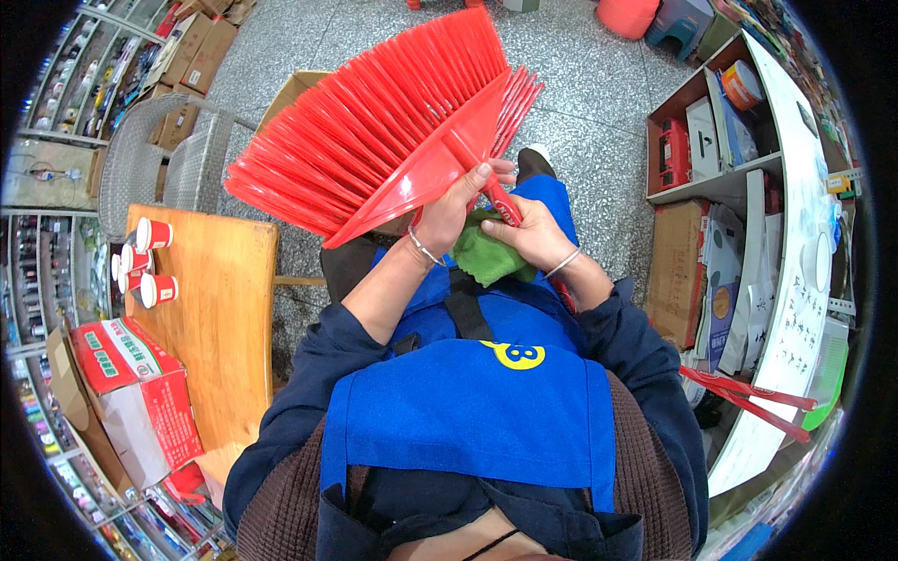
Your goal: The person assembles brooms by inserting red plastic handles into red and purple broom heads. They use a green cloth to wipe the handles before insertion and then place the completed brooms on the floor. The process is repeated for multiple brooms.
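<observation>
Left hand (pixel 444 220) and right hand (pixel 535 234) clamp fingers on the broom (pixel 388 140), cloth (pixel 482 252) beneath. Cups (pixel 159 291) and box (pixel 145 393) line the left edge of the bench (pixel 223 318).

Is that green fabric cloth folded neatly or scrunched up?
Scrunched up: the green fabric cloth bunches beside the right hand, its edges uneven, with no neat fold showing.

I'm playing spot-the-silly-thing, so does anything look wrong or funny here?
The red broom looks odd: the left hand and right hand hold it up with bristles pointing outward, not down at the floor. I see no spills or damage.
</observation>
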`<action>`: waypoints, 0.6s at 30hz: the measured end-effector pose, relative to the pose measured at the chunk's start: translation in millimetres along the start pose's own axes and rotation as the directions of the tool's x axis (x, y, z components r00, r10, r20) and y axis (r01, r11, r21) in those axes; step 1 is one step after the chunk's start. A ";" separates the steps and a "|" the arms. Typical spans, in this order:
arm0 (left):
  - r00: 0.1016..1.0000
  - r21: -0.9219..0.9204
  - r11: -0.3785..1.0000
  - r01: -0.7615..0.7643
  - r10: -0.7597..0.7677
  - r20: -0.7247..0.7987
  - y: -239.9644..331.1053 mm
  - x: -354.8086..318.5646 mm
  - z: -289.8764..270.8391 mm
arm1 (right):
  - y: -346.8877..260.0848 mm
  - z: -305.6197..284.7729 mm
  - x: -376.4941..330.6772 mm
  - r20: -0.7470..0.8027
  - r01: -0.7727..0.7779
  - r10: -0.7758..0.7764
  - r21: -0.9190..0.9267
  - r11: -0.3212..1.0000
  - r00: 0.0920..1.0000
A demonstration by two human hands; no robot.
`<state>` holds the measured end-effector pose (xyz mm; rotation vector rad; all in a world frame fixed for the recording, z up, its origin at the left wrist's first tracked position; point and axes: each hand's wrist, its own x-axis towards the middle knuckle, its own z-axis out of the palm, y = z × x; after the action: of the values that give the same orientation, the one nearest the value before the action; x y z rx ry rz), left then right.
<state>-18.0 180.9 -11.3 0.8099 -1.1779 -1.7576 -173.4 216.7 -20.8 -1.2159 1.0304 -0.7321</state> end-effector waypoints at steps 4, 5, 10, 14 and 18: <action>1.000 0.005 1.000 -0.008 0.008 0.010 0.7 0.3 0.1 | -6.2 -4.3 0.0 0.060 -0.051 0.052 -0.016 0.999 0.997; 1.000 0.002 1.000 -0.016 0.016 0.021 0.9 0.2 0.3 | -6.6 -4.9 -0.2 0.076 -0.057 0.056 0.009 0.998 0.996; 0.998 -0.002 0.999 -0.040 0.040 0.053 4.6 -0.9 2.3 | -7.0 -8.2 -1.9 0.139 -0.078 0.065 0.092 0.993 0.988; 0.993 0.030 0.998 -0.062 0.058 0.104 7.4 -2.4 2.7 | -8.4 -11.2 -4.0 0.200 -0.127 0.093 0.169 0.977 0.975; 0.989 0.010 0.999 -0.053 0.051 0.142 8.6 -2.2 3.3 | -9.8 -13.5 -6.6 0.229 -0.139 0.089 0.213 0.967 0.969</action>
<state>-17.4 182.4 -2.0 0.6651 -1.2945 -1.7888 -187.8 215.1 -10.1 -1.0046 0.8042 -0.5940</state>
